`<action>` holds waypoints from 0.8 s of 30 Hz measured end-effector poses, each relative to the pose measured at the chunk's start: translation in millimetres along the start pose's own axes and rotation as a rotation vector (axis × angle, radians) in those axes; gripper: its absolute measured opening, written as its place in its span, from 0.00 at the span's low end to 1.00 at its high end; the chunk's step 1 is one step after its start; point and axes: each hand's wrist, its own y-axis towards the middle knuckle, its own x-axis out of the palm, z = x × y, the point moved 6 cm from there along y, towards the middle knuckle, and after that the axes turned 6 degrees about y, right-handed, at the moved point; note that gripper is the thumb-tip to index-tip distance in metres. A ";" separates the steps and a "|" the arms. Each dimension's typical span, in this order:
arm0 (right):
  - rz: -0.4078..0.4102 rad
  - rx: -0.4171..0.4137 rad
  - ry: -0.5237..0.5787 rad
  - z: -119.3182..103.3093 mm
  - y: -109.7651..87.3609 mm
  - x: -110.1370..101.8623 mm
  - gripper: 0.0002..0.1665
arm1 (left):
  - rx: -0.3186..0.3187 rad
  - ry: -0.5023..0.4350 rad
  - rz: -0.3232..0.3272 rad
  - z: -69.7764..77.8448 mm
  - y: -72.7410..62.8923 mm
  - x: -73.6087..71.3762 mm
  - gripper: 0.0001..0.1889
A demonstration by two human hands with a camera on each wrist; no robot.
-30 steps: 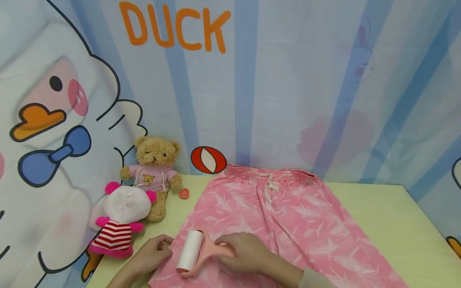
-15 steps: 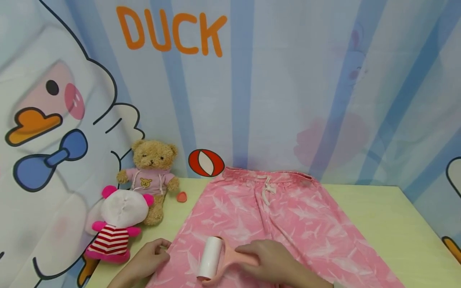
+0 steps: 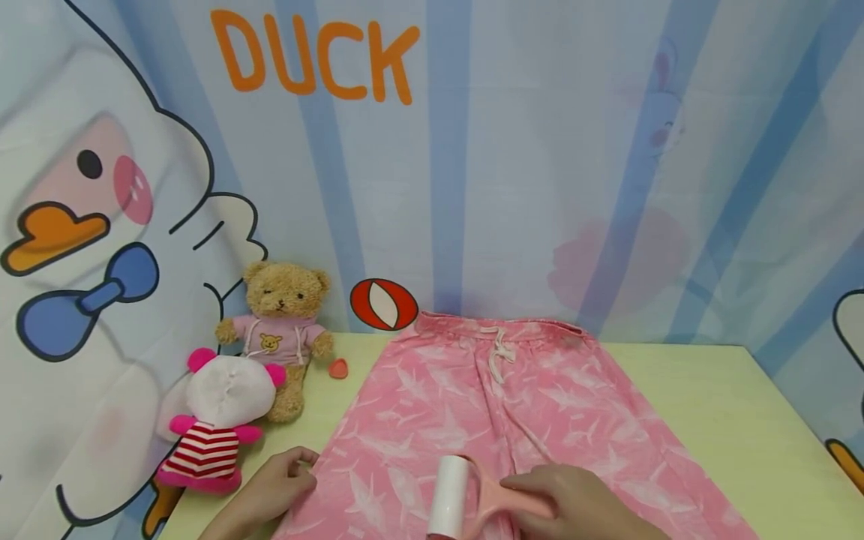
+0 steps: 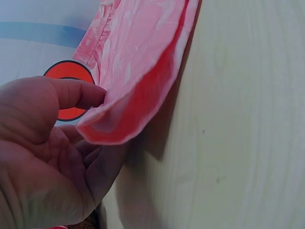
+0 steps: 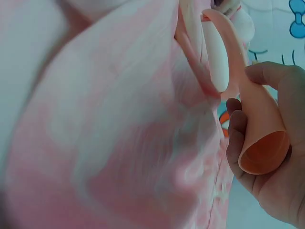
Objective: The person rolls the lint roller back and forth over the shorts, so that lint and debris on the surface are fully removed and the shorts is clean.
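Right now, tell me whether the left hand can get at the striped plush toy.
Probably yes: the striped plush toy sits close to the left hand with nothing visible between them, though it would first need to release the pink shorts.

Pink shorts point(image 3: 547, 409) carry white fish prints; the roller point(image 3: 448, 491) is white, its handle point(image 3: 495, 498) peach; the bench point(image 3: 715, 405) is pale yellow.

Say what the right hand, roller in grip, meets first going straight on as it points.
Probably the left hand, at the edge of the pink shorts: the right hand points that way, roller leading over the cloth. Height clearance is unclear.
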 end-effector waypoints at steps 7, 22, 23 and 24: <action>-0.062 0.246 0.081 18.2 -29.7 -14.2 0.20 | 0.005 -0.001 0.004 1.6 -1.2 -0.1 0.18; 0.047 0.218 0.028 28.7 -66.2 -29.6 0.22 | 0.016 -0.027 -0.004 1.8 -3.9 0.1 0.18; 0.049 0.213 0.025 28.4 -66.2 -29.6 0.22 | 0.017 -0.029 -0.004 1.9 -3.9 0.0 0.18; 0.056 0.208 0.011 28.0 -66.1 -29.9 0.22 | 0.019 -0.030 -0.003 2.0 -3.9 0.0 0.18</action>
